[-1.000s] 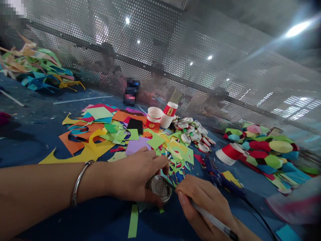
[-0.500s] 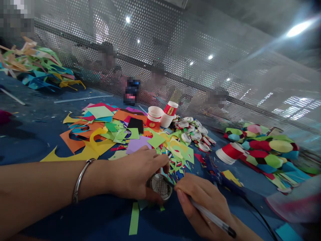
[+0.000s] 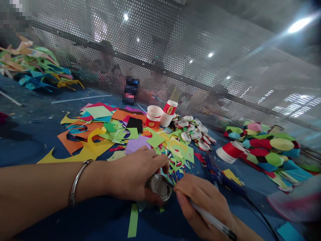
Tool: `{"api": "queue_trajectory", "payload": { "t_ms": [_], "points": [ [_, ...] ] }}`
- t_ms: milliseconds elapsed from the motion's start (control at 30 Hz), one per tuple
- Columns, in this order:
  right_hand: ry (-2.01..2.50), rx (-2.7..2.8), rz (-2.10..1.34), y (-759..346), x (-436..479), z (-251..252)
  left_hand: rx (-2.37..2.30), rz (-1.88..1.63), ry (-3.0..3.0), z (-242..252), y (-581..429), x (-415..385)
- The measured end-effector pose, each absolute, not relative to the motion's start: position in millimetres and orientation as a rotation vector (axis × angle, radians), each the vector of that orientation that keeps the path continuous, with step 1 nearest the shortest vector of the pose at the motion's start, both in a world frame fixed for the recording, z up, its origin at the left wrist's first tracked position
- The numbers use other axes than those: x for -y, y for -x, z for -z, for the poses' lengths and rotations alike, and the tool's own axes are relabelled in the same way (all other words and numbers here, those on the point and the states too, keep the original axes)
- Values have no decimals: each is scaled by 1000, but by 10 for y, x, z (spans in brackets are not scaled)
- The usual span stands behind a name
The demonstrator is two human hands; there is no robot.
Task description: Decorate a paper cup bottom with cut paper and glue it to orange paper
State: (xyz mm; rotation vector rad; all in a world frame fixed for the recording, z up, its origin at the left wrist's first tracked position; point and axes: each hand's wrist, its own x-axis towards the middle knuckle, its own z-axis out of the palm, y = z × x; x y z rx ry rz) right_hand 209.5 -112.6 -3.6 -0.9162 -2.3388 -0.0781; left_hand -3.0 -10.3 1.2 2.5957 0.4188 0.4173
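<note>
My left hand (image 3: 140, 174) is closed around a small round disc (image 3: 161, 188), its thumb and fingers on the rim. The disc looks like a cut paper-cup bottom, with a pale face that carries a grid of dark curved lines. In my right hand (image 3: 203, 201) is a pen (image 3: 210, 217) with a clear barrel, its tip at the upper right of the disc. A green paper strip (image 3: 132, 220) lies below my left hand. Beyond both hands spread coloured paper scraps (image 3: 137, 144).
Paper cups (image 3: 153, 117) stand behind the scraps, beside a heap of round cup bottoms (image 3: 195, 134). A blue glue gun (image 3: 213, 170) with a black cord lies at right, near a tipped cup stack (image 3: 229, 151) and colourful paper pieces (image 3: 271, 145). A perforated metal screen (image 3: 150, 60) rises behind.
Both hands keep nearly the same place, the pen still at the disc. More dark marks seem to show on the disc's face. The view has shifted very slightly.
</note>
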Motion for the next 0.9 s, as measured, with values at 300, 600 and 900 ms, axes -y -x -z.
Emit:
{"api": "queue_trajectory", "payload": {
  "t_ms": [300, 600, 900],
  "points": [
    [932, 2347, 110, -2124, 1144, 70, -421, -424, -2603, -8, 31, 103],
    [919, 2338, 67, -2091, 1143, 34, -420, -425, -2599, -7, 32, 102],
    [904, 2345, 98, -2091, 1137, 59, -416, -417, -2590, -5, 34, 98]
  ]
}}
